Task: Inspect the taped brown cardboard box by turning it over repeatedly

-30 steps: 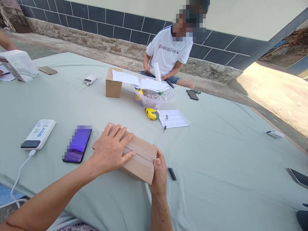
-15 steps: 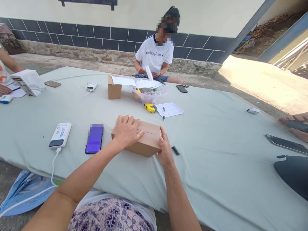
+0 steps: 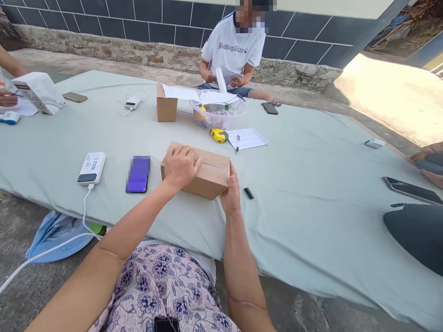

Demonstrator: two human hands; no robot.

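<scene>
1. At the far left, a white carton [image 3: 38, 92] stands on the cloth-covered table [image 3: 311, 152]; its inside is not visible.
2. Left of centre and farther back, a small brown box [image 3: 166, 109] has a paper sheet [image 3: 180, 92] over its top, hiding any contents.
3. Nearer, the left hand [image 3: 180, 167] lies palm-down across the left end of the large cardboard box, fingers bent; whether it grips cannot be told.
4. At the middle, the large cardboard box [image 3: 211, 161] sits between both hands. Closing looks done: its top flaps meet at a seam. Whether tape covers that seam, and what is inside, cannot be told; nor can what is left.
5. Behind it, a clear basin [image 3: 221, 123] holds a yellow item [image 3: 201, 107] and clear plastic pieces, partly under papers.
6. On the box's right end, the right hand [image 3: 231, 193] grasps the corner, thumb toward the near side.
</scene>
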